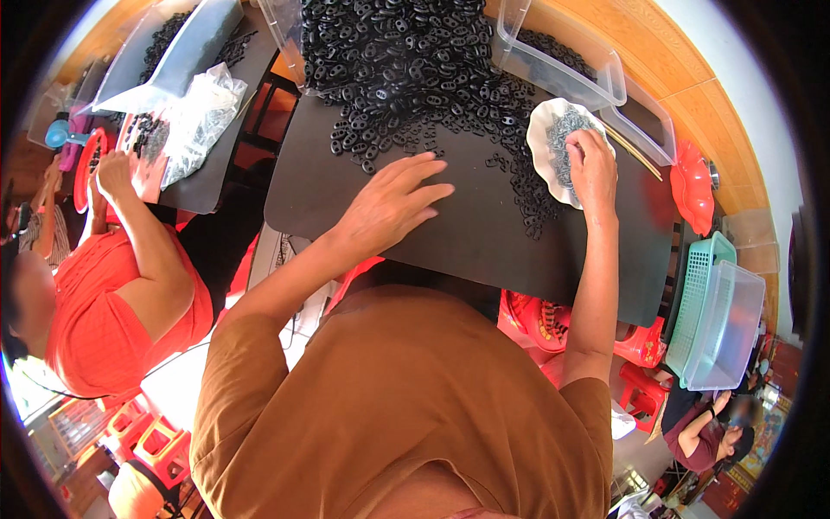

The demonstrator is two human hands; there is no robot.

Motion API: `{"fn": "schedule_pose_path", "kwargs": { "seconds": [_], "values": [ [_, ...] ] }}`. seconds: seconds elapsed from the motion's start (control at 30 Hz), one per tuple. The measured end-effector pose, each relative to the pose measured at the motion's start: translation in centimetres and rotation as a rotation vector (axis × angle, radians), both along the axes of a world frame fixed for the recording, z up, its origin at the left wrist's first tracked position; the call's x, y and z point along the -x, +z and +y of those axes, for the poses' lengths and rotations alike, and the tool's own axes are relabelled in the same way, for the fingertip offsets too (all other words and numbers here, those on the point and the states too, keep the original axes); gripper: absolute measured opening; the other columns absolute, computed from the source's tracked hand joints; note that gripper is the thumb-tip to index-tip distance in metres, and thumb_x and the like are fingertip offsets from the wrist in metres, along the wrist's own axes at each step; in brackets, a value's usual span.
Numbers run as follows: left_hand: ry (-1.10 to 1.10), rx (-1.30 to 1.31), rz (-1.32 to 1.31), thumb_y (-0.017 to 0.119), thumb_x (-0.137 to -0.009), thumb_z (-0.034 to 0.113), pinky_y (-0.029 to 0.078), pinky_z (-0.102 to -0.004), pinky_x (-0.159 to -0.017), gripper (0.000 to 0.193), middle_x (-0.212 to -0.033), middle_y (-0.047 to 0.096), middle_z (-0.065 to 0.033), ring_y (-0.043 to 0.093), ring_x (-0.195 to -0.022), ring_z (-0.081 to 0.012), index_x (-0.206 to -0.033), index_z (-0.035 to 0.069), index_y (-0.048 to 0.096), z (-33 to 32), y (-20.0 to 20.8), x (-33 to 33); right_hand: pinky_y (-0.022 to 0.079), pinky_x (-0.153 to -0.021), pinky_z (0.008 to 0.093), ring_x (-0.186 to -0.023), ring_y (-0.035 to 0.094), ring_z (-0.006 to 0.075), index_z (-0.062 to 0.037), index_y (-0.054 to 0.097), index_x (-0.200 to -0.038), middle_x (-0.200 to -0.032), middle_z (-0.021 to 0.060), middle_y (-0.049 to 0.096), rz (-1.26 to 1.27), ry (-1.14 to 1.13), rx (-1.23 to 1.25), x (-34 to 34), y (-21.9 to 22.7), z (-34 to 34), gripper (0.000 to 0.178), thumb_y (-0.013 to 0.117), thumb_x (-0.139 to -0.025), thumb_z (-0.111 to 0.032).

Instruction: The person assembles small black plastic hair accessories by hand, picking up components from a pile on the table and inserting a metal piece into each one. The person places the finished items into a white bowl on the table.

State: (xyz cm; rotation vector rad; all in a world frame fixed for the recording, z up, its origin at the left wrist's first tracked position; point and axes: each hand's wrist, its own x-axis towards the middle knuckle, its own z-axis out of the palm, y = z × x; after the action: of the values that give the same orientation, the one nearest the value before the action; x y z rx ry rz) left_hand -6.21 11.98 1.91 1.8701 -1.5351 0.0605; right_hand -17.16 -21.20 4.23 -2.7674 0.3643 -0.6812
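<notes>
A large heap of black plastic pieces, each with two holes (393, 60), covers the far part of the dark table (346, 173). My left hand (389, 203) hovers at the heap's near edge, its fingers stretched apart with nothing in them. To the right stands a white scalloped bowl (538, 143) full of small silvery metal pieces (562, 117). My right hand (592, 169) reaches into it, fingertips pressed together among the metal pieces; what they pinch is hidden. Smaller black pieces (532, 195) lie in a trail beside the bowl.
Clear plastic bins (596, 82) stand behind the bowl, with thin sticks (635, 151) and a red scalloped dish (692, 186) to their right. A green basket (692, 294) is further right. A person in red (130, 303) works at the left table, near a plastic bag (203, 117).
</notes>
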Motion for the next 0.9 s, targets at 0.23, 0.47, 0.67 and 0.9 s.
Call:
{"fn": "schedule_pose_path", "kwargs": {
  "seconds": [0.23, 0.47, 0.67, 0.9],
  "values": [
    [0.088, -0.183, -0.013, 0.074, -0.081, 0.016, 0.036, -0.0450, -0.111, 0.049, -0.142, 0.047, -0.0144, 0.040, -0.137, -0.0329, -0.127, 0.010, 0.058, 2.8, -0.6, 1.4, 0.048, -0.073, 0.0438, -0.086, 0.061, 0.0380, -0.0052, 0.060, -0.093, -0.090, 0.0138, 0.062, -0.119, -0.010, -0.053, -0.6, -1.0, 0.4, 0.006, 0.059, -0.087, -0.005],
    [-0.010, -0.101, -0.122, 0.073, -0.082, 0.020, 0.035, -0.0465, -0.112, 0.044, -0.138, 0.052, -0.0140, 0.043, -0.135, -0.0311, -0.123, 0.011, 0.062, -2.7, -0.6, 1.6, 0.049, -0.075, 0.0432, -0.087, 0.062, 0.0364, -0.0056, 0.061, -0.094, -0.091, 0.0131, 0.064, -0.192, -0.048, -0.054, 0.0, -1.2, 0.4, 0.007, 0.059, -0.088, -0.006],
    [-0.449, 0.045, -0.350, 0.069, -0.081, 0.023, 0.036, -0.0453, -0.111, 0.036, -0.132, 0.057, -0.0104, 0.047, -0.132, -0.0268, -0.114, 0.008, 0.064, -11.5, -0.8, 7.7, 0.050, -0.073, 0.0417, -0.085, 0.064, 0.0353, -0.0052, 0.063, -0.093, -0.088, 0.0130, 0.065, -0.286, -0.044, -0.056, 0.5, -1.7, -0.7, 0.007, 0.059, -0.087, -0.006],
    [-0.415, -0.065, -0.292, 0.065, -0.086, 0.029, 0.035, -0.0411, -0.112, 0.042, -0.133, 0.054, -0.0141, 0.047, -0.129, -0.0282, -0.120, 0.004, 0.060, -18.1, -2.4, 9.6, 0.052, -0.071, 0.0406, -0.084, 0.066, 0.0347, -0.0061, 0.064, -0.093, -0.089, 0.0126, 0.068, -0.353, -0.081, -0.129, 1.9, -1.2, -2.2, 0.008, 0.063, -0.085, -0.006]
  ]
}}
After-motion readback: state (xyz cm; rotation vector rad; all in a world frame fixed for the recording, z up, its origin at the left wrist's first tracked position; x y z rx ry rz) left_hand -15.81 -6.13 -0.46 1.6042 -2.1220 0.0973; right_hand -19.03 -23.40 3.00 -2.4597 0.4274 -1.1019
